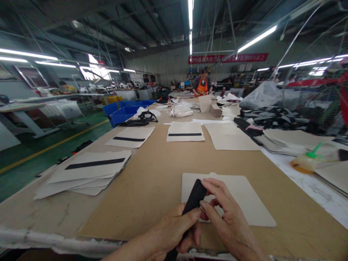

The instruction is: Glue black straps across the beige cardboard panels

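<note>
My left hand (pixel 181 226) is wrapped round a stack of black strips (pixel 195 197), which slants up and away from me. At the far end of the strips, the fingers of my right hand (pixel 224 208) pinch the tip and edge. Just beneath and behind my hands lies a pale card panel (pixel 244 203) with rounded corners, bare on the part that shows. Farther off, another pale panel (pixel 185 127) carries a black strip across it, as does a panel (pixel 130 137) to its left. A plain panel (pixel 231 136) lies to the right.
A brown board (pixel 141 181) covers the table middle. At left sits a pile of panels (pixel 89 174); at right, more stacked panels (pixel 293 139) and a glue bottle (pixel 304 163) with a green nozzle. Blue bins (pixel 125 114) stand beyond the left edge. A person in an orange apron (pixel 202 87) is at the far end.
</note>
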`<state>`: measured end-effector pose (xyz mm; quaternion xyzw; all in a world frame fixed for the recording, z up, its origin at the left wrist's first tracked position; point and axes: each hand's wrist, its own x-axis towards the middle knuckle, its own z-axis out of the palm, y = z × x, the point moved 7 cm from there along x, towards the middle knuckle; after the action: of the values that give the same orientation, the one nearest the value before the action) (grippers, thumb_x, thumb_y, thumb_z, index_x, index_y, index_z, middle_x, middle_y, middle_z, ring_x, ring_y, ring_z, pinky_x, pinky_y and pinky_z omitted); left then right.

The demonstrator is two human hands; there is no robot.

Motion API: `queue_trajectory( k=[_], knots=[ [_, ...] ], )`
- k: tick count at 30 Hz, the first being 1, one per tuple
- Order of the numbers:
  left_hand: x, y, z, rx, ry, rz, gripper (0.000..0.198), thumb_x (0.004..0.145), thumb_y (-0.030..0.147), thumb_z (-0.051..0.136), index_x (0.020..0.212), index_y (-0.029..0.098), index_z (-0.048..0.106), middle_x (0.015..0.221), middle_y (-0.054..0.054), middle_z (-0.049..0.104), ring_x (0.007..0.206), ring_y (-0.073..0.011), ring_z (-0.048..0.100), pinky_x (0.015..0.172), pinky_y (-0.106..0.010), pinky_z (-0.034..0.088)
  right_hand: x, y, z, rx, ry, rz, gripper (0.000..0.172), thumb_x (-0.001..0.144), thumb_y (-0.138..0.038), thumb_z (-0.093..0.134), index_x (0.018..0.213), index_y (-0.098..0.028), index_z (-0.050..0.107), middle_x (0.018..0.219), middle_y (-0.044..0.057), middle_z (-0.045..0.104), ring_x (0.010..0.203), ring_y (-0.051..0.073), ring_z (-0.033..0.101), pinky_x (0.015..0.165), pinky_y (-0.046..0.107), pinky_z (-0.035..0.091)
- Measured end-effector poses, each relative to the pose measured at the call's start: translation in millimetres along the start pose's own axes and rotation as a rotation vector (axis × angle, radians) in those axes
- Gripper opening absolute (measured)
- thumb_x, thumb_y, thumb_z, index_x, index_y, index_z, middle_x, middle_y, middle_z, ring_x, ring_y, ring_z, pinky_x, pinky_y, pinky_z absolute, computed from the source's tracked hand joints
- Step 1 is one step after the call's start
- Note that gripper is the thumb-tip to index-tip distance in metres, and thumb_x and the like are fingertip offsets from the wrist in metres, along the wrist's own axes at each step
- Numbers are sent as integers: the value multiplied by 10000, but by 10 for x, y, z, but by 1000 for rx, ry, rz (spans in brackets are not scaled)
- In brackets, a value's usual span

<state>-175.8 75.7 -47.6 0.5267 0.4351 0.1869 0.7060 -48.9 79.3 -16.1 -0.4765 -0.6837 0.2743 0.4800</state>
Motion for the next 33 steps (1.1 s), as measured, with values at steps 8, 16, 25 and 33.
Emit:
queue_trajectory(
  k=[8,16,25,33],
  knots=[
    [4,50,26,-8,28,66,714,728,857,458,585,164,554,444,52,454,327,-39,292,368,-213,203,-46,-74,25,-204,72,-152,441,952,-229,492,1386,-303,509,1390,106,502,1004,192,631,836,355,595],
    [19,103,57,53,35,100,660,779,808,464,676,164,565,513,41,528,331,-42,353,357,-204,230,9,-27,-40,-18,74,-39,437,901,-200,549,1322,-314,542,1279,69,534,933,149,630,734,270,594],
    [128,-22,48,-135,32,11,709,737,783,540,1048,145,545,556,43,585,326,-53,372,346,-199,217,-83,-118,-217,-179,309,-145,132,904,-283,597,996,-252,686,1203,96,594,1024,204,613,830,336,557],
    [-124,145,-371,100,60,-57,550,724,517,689,1100,140,552,1033,-110,722,591,-127,666,426,-186,368,-288,480,-854,0,251,349,293,844,-518,639,848,-226,622,657,-2,640,606,149,624,583,243,523]
  ],
)
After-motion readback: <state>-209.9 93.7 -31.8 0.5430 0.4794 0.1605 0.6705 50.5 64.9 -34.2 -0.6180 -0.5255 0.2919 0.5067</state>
